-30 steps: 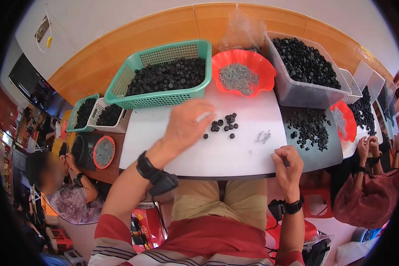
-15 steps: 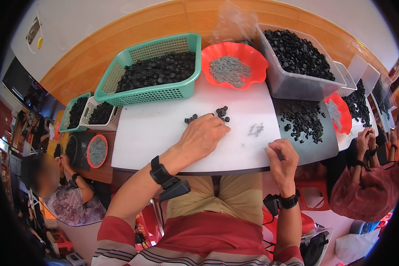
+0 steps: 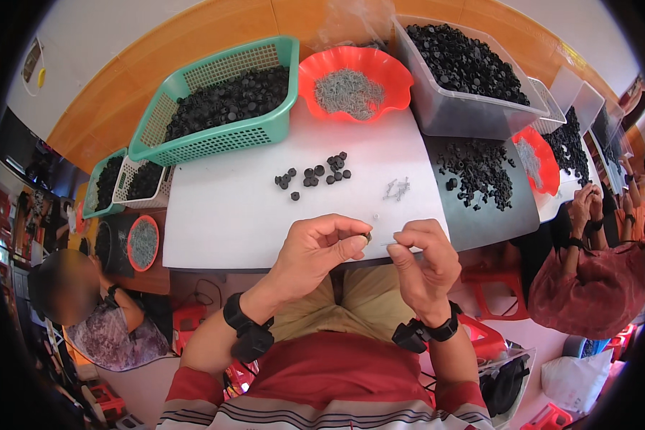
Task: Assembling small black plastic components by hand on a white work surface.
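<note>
Over the front edge of the white table mat [image 3: 222,222], my left hand [image 3: 312,251] pinches a small black round cap [image 3: 366,237] between thumb and fingertips. Close by on the right, my right hand [image 3: 428,269] is closed on a thin metal pin [image 3: 389,243], its tip pointing toward the cap. A narrow gap separates the two. Farther back on the mat lie several black caps [image 3: 314,174] in loose clusters. To their right is a small heap of thin grey metal pins [image 3: 396,189].
Along the back stand a green basket [image 3: 215,147] of black caps, a red scalloped bowl [image 3: 401,79] of grey pins and a translucent bin [image 3: 466,118] of black parts. More caps lie on a dark mat [image 3: 516,208] at right. People [image 3: 97,308] work on both sides.
My left hand has drawn back from the cap clusters to the table's front edge with a cap in it. My right hand has shifted left toward it, and a pin now shows there.
</note>
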`<state>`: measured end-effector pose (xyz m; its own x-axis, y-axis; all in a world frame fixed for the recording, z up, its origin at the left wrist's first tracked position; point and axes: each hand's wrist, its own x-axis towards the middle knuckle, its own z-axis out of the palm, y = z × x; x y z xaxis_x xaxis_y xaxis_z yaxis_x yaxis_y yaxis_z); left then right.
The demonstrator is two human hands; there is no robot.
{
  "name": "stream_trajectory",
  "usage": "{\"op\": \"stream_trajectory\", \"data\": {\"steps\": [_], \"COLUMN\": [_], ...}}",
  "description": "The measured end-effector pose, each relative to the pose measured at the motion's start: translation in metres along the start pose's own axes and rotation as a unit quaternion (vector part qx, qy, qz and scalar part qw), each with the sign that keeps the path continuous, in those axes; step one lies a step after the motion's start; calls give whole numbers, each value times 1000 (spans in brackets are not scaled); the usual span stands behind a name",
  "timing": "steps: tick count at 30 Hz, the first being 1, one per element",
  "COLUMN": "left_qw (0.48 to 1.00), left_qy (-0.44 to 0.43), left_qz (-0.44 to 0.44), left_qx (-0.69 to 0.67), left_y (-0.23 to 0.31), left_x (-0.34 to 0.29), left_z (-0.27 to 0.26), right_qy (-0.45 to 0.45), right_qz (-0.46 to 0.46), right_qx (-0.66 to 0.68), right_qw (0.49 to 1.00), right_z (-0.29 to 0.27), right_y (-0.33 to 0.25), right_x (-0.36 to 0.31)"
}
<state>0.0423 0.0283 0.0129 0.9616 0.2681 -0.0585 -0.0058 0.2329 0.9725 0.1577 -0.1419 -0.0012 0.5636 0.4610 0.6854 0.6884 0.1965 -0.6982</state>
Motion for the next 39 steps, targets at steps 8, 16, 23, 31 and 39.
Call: {"op": "stream_trajectory", "data": {"steps": [8, 16, 23, 31, 39], "left_qw": [994, 986, 985, 976, 969], "left_qy": [-1, 12, 10, 16, -18], "left_qz": [-20, -20, -28, -44, -67], "left_qx": [-109, -165, -172, -211, -238], "left_y": [-8, -21, -22, -22, -19], "left_x": [-12, -17, -20, -24, -27], "left_z": [9, 7, 10, 14, 10], "right_qy": [-1, -13, -15, -58, -101], "right_qz": [5, -23, -42, -49, -47], "right_qx": [0, -43, -46, -36, -15], "right_qw": [1000, 999, 998, 996, 994], "right_z": [11, 12, 15, 12, 5], "right_y": [-2, -8, -5, -6, -5], "right_x": [-6, -9, -13, -13, -14]}}
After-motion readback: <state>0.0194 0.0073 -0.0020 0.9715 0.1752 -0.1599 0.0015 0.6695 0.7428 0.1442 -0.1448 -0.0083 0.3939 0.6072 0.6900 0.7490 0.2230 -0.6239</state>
